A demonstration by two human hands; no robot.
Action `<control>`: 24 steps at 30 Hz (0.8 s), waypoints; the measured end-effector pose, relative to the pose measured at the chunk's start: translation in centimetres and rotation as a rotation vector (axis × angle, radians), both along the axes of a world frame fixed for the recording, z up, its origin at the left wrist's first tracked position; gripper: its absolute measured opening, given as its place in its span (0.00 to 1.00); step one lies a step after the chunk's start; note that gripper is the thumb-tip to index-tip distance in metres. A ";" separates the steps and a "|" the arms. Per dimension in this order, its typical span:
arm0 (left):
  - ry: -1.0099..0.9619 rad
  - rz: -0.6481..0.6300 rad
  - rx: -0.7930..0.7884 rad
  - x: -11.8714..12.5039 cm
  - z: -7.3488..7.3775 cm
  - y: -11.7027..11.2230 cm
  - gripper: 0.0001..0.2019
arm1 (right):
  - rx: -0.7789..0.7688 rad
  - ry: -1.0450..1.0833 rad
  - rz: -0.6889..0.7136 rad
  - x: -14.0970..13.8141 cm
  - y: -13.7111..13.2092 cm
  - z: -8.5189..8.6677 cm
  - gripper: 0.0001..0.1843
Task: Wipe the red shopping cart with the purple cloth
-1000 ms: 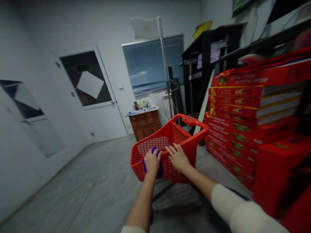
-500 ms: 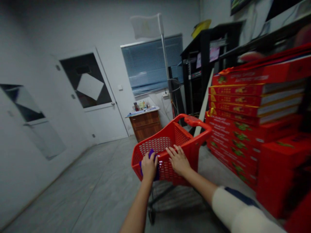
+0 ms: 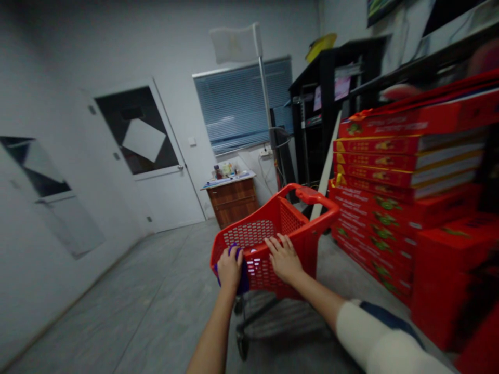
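A red plastic shopping cart [image 3: 302, 228] with a mesh basket stands on the floor in front of me. My left hand [image 3: 229, 267] presses a purple cloth [image 3: 244, 278] against the near wall of the basket, close to its left corner. My right hand [image 3: 285, 257] lies flat on the same wall, fingers spread over the rim, holding nothing. The cart's red handle [image 3: 312, 196] is on the far side.
Stacks of red flat boxes [image 3: 405, 171] stand close on the right, under black shelving [image 3: 327, 114]. A wooden cabinet [image 3: 233, 197] sits by the far wall below a window with blinds [image 3: 241, 104]. A white door [image 3: 152, 156] is at the left. Grey floor [image 3: 156, 301] lies to the left.
My left hand has slid the purple cloth leftward along the basket's near wall toward the corner. My right hand has stayed on the rim.
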State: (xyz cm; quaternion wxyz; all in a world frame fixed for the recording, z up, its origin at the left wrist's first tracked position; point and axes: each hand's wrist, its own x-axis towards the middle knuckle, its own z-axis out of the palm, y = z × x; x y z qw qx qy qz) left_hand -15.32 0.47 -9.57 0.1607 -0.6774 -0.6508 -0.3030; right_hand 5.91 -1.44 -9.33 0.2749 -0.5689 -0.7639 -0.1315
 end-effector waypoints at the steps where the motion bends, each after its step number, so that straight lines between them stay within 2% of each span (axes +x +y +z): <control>1: 0.001 -0.014 -0.017 1.0 0.4 0.0 0.17 | 0.000 -0.001 -0.006 -0.1 0.0 0.0 0.29; 4: 0.019 -0.084 -0.077 4.3 1.6 -0.1 0.17 | -0.008 -0.023 -0.008 0.2 0.0 0.4 0.29; 7: 0.022 -0.122 -0.144 5.6 2.3 0.0 0.17 | -0.021 -0.089 0.031 1.5 -0.1 1.2 0.28; 9: 0.032 -0.134 -0.183 4.7 2.3 0.1 0.17 | 0.001 -0.113 0.003 2.6 -0.1 1.9 0.28; 12: 0.047 -0.138 -0.205 1.8 1.8 0.0 0.17 | 0.026 -0.109 -0.079 4.1 -0.2 2.6 0.28; 15: 0.025 -0.092 -0.193 -1.3 1.2 -0.5 0.16 | 0.014 -0.130 -0.058 4.6 -0.3 2.8 0.27; 18: -0.017 -0.028 -0.183 -2.4 1.0 -1.0 0.16 | 0.000 -0.140 -0.021 4.5 -0.3 2.9 0.26; 20: -0.032 -0.010 -0.173 -1.4 1.2 -1.1 0.17 | -0.007 -0.145 -0.002 4.3 -0.3 3.1 0.25; 24: -0.048 -0.103 -0.116 3.7 1.6 -0.7 0.17 | -0.017 -0.147 -0.004 3.8 -0.1 3.8 0.23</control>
